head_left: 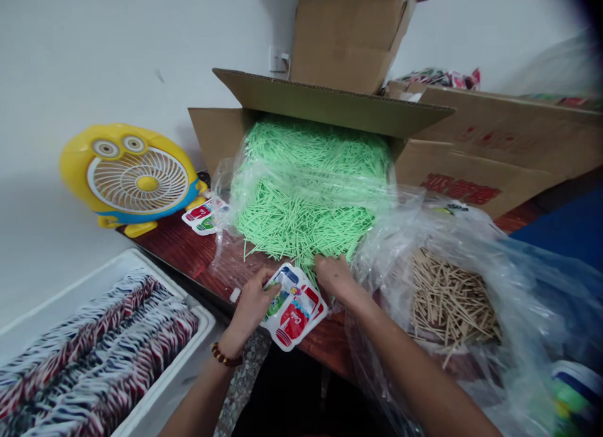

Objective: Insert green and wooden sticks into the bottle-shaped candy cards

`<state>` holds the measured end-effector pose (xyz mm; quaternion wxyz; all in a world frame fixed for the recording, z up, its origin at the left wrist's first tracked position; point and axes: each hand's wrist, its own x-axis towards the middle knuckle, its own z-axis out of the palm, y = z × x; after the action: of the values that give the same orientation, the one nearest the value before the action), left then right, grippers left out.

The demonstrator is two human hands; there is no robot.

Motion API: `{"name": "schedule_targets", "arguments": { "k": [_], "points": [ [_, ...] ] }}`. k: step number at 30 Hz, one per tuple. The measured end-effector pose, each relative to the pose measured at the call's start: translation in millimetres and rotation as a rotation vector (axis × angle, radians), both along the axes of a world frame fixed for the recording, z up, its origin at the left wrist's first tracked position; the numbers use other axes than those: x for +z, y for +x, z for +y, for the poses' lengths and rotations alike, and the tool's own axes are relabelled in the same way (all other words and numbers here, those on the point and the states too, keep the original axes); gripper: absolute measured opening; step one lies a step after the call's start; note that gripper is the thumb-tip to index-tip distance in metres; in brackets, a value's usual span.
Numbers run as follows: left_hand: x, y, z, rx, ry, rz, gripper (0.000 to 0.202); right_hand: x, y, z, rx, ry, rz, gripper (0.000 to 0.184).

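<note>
Your left hand (252, 304) pinches printed packet (298, 318) by its side, over table's front edge. Your right hand (332, 276) dips into green sticks (301, 220); fingertips hidden, grip can't be told. White tub (203, 321) holds long packed rows; plenty of green sticks left.

Heaped sticks (301, 226) are light green, the packet (296, 318) white with red, blue and green print, the fan (147, 184) yellow and blue, the desk (181, 253) reddish brown.
</note>
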<state>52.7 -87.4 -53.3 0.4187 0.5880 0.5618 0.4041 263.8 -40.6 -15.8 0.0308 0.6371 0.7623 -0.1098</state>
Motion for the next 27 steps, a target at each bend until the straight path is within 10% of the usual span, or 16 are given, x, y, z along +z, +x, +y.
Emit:
{"name": "schedule_targets", "arguments": {
  "k": [10,27],
  "points": [
    [-5.9,-1,-1,-0.013,0.009,0.035,0.012,-21.0,-17,-3,-0.123,-0.070,0.216,0.023],
    [-3.1,-1,-4,0.021,-0.146,-0.211,0.019,-38.4,15,8,-0.479,-0.043,1.360,0.032]
  ]
}}
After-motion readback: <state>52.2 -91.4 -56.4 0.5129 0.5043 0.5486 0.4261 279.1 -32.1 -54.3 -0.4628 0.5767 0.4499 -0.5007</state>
